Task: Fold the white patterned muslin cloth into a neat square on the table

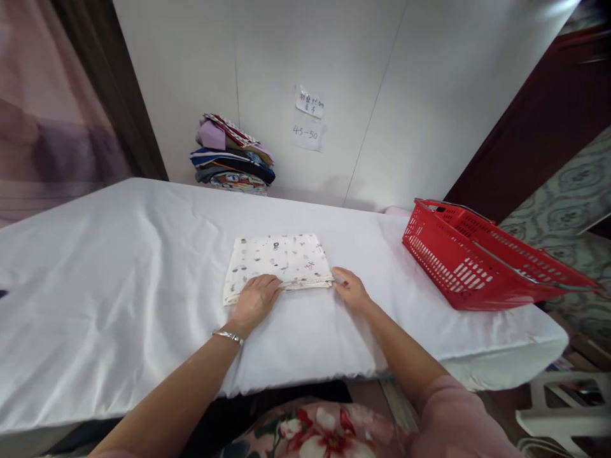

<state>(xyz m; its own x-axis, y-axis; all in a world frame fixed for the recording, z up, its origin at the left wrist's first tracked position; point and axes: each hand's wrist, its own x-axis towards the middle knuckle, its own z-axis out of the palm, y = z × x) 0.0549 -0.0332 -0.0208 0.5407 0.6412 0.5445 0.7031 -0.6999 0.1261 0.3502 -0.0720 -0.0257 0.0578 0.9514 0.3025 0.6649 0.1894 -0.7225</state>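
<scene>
A folded white cloth with small scattered prints lies flat in the middle of the table. Its layers show along the near edge. My left hand, with a silver bracelet at the wrist, is closed over that near edge, left of its middle. At the near right corner, my right hand holds the cloth's side between thumb and fingers. Part of each hand's grip is hidden.
A white sheet covers the table. Several folded cloths form a stack against the white wall at the back. A red plastic basket with metal handles stands at the right. Paper notes are stuck on the wall.
</scene>
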